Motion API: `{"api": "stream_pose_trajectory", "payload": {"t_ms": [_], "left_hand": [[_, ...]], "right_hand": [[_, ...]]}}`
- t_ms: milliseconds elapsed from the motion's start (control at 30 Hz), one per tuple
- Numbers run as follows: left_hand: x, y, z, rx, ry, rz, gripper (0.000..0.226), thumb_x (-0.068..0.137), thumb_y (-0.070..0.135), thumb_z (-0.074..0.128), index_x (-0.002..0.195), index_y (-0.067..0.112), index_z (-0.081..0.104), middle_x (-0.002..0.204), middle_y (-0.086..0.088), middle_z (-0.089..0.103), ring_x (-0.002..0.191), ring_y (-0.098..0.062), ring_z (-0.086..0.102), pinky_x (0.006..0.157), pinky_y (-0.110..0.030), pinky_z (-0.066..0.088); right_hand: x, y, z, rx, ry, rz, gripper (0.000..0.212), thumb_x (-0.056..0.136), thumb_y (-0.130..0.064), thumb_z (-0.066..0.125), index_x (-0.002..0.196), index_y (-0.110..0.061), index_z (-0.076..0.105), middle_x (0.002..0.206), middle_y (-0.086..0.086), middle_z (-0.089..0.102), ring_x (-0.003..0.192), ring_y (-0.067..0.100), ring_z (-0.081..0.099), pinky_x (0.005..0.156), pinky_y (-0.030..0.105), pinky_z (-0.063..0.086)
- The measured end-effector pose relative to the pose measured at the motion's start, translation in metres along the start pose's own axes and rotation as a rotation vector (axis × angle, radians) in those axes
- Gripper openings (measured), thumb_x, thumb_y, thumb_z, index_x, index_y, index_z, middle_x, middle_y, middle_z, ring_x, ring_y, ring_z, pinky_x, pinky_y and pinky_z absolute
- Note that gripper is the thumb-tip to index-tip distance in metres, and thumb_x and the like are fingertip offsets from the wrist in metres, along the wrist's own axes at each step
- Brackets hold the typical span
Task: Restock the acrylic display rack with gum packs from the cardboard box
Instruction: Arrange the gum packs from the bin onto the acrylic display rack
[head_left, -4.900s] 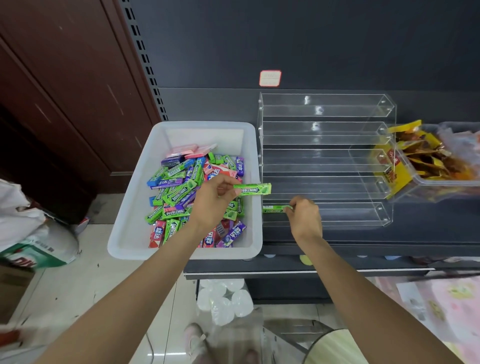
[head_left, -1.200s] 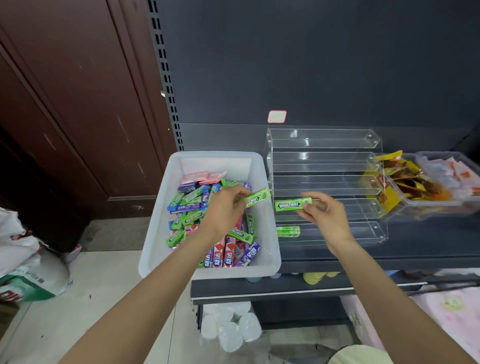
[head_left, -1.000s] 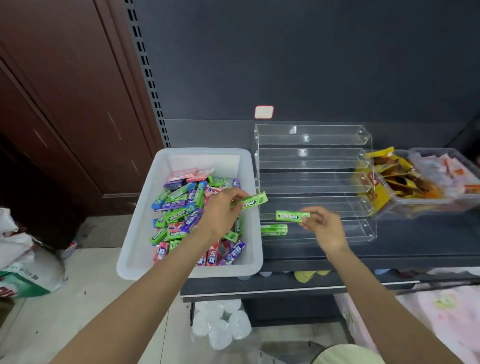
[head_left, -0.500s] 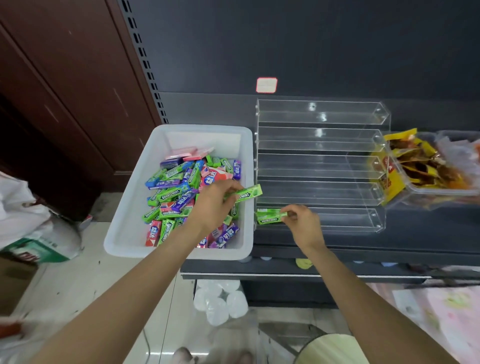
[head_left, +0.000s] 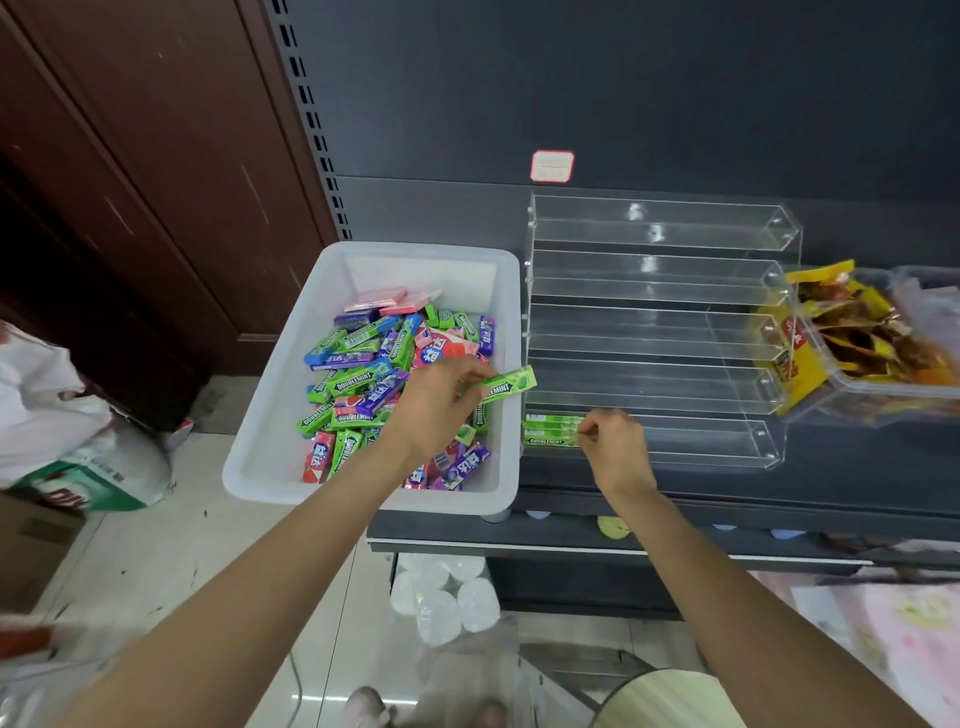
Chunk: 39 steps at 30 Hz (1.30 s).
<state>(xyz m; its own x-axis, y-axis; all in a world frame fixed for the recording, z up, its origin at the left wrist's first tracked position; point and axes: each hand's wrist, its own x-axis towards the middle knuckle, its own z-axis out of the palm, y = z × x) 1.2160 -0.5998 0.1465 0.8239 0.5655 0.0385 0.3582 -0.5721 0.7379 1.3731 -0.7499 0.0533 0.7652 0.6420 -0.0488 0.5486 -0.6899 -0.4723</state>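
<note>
Head view: left hand (head_left: 431, 410) pinches a green Doublemint gum pack (head_left: 506, 383) over the white plastic bin (head_left: 270, 415); right hand (head_left: 615, 449) now at the clear acrylic tiered rack (head_left: 660, 332).

Half a second on, the right fingertips touch two green packs (head_left: 549, 430) stacked at the rack's bottom-tier left end; whether they grip is unclear. Rack and bin share a dark shelf (head_left: 727, 509), brown wooden panelling (head_left: 130, 156) left of the rack, clear tub of yellow sachets (head_left: 878, 338) right.
</note>
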Motion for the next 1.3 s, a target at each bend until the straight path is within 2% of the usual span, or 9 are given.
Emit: {"api": "stream_pose_trajectory", "payload": {"t_ms": [100, 167, 267, 467, 567, 700, 1000, 1133, 1300], "left_hand": [[-0.001, 0.002, -0.001, -0.032, -0.026, 0.0, 0.025, 0.092, 0.008, 0.056, 0.115, 0.013, 0.064, 0.098, 0.004, 0.066, 0.076, 0.002, 0.055, 0.064, 0.003, 0.04], [-0.002, 0.005, -0.002, -0.034, -0.044, 0.011, 0.024, 0.091, 0.008, 0.057, 0.113, 0.013, 0.065, 0.093, 0.006, 0.064, 0.077, -0.002, 0.057, 0.064, 0.002, 0.042], [-0.001, 0.013, -0.001, -0.038, -0.068, 0.048, 0.023, 0.091, 0.007, 0.058, 0.111, 0.011, 0.067, 0.092, 0.005, 0.065, 0.081, -0.009, 0.059, 0.066, -0.003, 0.042], [0.002, 0.017, 0.008, -0.124, -0.115, 0.037, 0.026, 0.087, 0.01, 0.064, 0.112, 0.012, 0.066, 0.106, -0.002, 0.067, 0.088, -0.007, 0.059, 0.081, -0.014, 0.048], [0.002, 0.006, 0.009, -0.056, -0.086, -0.003, 0.047, 0.085, 0.016, 0.068, 0.129, 0.014, 0.053, 0.126, -0.003, 0.058, 0.109, -0.011, 0.056, 0.092, -0.021, 0.043], [-0.001, -0.001, 0.015, -0.131, -0.298, -0.115, 0.073, 0.082, 0.02, 0.07, 0.145, 0.017, 0.033, 0.145, 0.003, 0.041, 0.125, -0.018, 0.048, 0.097, -0.028, 0.041], [-0.002, -0.002, 0.017, -0.286, -0.338, -0.211, 0.077, 0.081, 0.009, 0.07, 0.146, 0.019, 0.029, 0.151, 0.003, 0.032, 0.123, -0.023, 0.05, 0.091, -0.029, 0.046], [-0.003, -0.003, 0.018, -0.284, -0.341, -0.213, 0.077, 0.082, 0.01, 0.07, 0.146, 0.02, 0.029, 0.153, 0.002, 0.03, 0.124, -0.023, 0.05, 0.086, -0.024, 0.046], [-0.002, -0.003, 0.02, -0.278, -0.339, -0.208, 0.077, 0.083, 0.01, 0.069, 0.147, 0.021, 0.028, 0.153, 0.002, 0.029, 0.123, -0.022, 0.05, 0.084, -0.021, 0.046]], "right_hand": [[-0.004, -0.009, -0.014, 0.0, -0.005, 0.011, 0.012, 0.09, -0.013, 0.06, 0.098, -0.013, 0.068, 0.103, 0.007, 0.064, 0.086, 0.022, 0.063, 0.075, 0.035, 0.054], [-0.008, -0.02, -0.031, 0.218, 0.011, -0.004, 0.019, 0.089, -0.012, 0.06, 0.107, -0.016, 0.066, 0.106, 0.002, 0.064, 0.088, 0.015, 0.063, 0.078, 0.03, 0.053], [-0.017, -0.039, -0.057, 0.545, -0.111, -0.119, 0.038, 0.085, -0.014, 0.067, 0.12, -0.026, 0.058, 0.105, -0.007, 0.062, 0.09, 0.003, 0.062, 0.077, 0.015, 0.048], [-0.022, -0.035, -0.068, 0.627, -0.05, -0.208, 0.019, 0.083, -0.006, 0.068, 0.093, -0.022, 0.067, 0.087, -0.003, 0.068, 0.078, 0.0, 0.062, 0.075, 0.011, 0.049], [-0.025, -0.017, -0.063, 0.526, 0.021, -0.121, 0.014, 0.082, -0.01, 0.069, 0.096, -0.015, 0.068, 0.086, -0.003, 0.066, 0.08, 0.005, 0.061, 0.073, 0.009, 0.047], [-0.028, 0.004, -0.047, 0.364, 0.041, -0.044, 0.017, 0.083, -0.01, 0.069, 0.1, -0.009, 0.069, 0.085, -0.004, 0.064, 0.079, 0.007, 0.059, 0.066, 0.004, 0.041], [-0.013, 0.003, -0.023, 0.117, -0.062, -0.08, 0.023, 0.088, -0.01, 0.062, 0.112, -0.009, 0.066, 0.109, 0.01, 0.065, 0.097, 0.021, 0.064, 0.089, 0.033, 0.052], [-0.013, 0.003, -0.017, 0.034, -0.031, -0.109, 0.027, 0.091, -0.012, 0.059, 0.116, -0.007, 0.065, 0.115, 0.012, 0.055, 0.095, 0.023, 0.06, 0.089, 0.031, 0.048], [-0.018, 0.002, -0.017, -0.022, -0.011, -0.085, 0.021, 0.091, -0.012, 0.059, 0.111, -0.01, 0.064, 0.105, 0.009, 0.064, 0.088, 0.021, 0.063, 0.079, 0.034, 0.055]]}}
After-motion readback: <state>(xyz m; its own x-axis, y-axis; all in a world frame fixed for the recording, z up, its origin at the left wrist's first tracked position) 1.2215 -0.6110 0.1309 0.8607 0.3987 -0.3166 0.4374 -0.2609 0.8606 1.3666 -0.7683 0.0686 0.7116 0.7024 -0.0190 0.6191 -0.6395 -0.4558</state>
